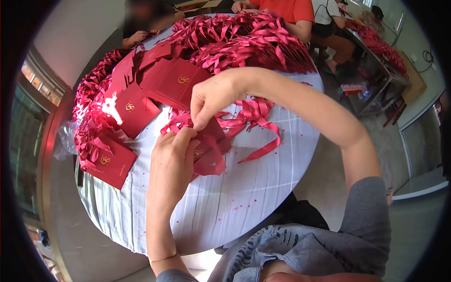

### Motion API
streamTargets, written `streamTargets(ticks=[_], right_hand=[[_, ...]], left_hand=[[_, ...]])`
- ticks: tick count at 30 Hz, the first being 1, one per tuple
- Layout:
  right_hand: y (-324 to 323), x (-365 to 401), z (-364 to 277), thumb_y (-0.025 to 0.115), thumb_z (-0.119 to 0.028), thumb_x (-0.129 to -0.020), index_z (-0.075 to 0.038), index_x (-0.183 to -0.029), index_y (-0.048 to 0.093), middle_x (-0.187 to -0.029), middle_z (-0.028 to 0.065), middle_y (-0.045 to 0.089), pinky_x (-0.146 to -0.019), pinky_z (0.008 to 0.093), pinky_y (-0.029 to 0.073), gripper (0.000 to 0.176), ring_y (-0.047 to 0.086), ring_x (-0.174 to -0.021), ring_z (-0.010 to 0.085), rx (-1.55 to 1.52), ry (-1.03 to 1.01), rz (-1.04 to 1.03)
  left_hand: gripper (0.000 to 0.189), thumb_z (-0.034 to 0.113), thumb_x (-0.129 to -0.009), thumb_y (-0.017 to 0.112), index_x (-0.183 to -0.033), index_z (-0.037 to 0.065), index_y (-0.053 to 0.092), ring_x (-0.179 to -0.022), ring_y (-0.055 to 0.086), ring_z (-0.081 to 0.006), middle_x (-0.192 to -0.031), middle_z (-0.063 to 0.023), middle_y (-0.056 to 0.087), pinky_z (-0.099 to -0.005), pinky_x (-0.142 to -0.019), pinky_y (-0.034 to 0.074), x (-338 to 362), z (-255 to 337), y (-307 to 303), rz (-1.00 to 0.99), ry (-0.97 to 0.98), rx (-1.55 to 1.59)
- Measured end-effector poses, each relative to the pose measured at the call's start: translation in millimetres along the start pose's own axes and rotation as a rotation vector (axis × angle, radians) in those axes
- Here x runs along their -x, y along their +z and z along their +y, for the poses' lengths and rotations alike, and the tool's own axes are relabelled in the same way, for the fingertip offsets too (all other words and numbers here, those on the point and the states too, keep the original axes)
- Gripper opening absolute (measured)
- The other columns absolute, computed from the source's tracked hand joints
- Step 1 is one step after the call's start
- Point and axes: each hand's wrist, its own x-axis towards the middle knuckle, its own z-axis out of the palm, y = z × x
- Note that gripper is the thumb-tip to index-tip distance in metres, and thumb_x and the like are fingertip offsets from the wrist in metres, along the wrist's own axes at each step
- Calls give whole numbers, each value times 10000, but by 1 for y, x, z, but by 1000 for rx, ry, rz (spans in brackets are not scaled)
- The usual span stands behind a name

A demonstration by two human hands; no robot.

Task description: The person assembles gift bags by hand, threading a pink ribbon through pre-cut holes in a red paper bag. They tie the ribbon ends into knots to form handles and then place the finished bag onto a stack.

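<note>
My left hand (171,152) is closed in a pinch at the top edge of a flat dark red paper gift bag (220,136) with a gold emblem. Bent over from above, my right hand (213,96) pinches at the same spot, with thumb and fingertip meeting the left fingers. A pink-red ribbon (213,164) hangs across the bag's front. The exact bit of ribbon between the right fingertips is largely hidden. Loose ribbons (256,113) lie on the cloth just right of my hands. Beyond them sits a stack of flat red bags (176,82).
A white cloth (263,188) with small red dots covers the round table. Ribboned bags are heaped along its far side (263,44) and left side (89,108). One bag (112,162) lies near the left edge. Other people sit across the table, including one in a red shirt (291,11).
</note>
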Motion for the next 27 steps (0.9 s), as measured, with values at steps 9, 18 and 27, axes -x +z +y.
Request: streamTargets(ticks=[9, 18, 27], right_hand=[[-8, -23, -7, 738, -204, -728, -45, -769, 726, -676, 38, 630, -600, 269, 395, 165, 533, -674, 89, 49, 71, -40], [28, -10, 15, 630, -175, -783, -3, -751, 698, -624, 0, 593, -523, 283, 388, 188, 480, -560, 76, -301, -230, 387], [0, -6, 48, 597, -205, -884, -53, -931, 691, -925, 20, 669, -675, 206, 431, 185, 527, -759, 35, -927, -466, 589]], left_hand=[[95, 40, -840, 583, -920, -8, 599, -593, 593, -319, -681, -179, 603, -353, -568, 459, -4, 2, -2, -82, -172, 61], [101, 42, -835, 588, -917, -15, 600, -617, 618, -310, -709, -180, 625, -340, -580, 466, -3, -5, 3, -13, -153, 95], [79, 46, -836, 587, -884, -16, 592, -596, 599, -311, -671, -185, 597, -338, -578, 460, -6, -1, 0, -67, -191, 100]])
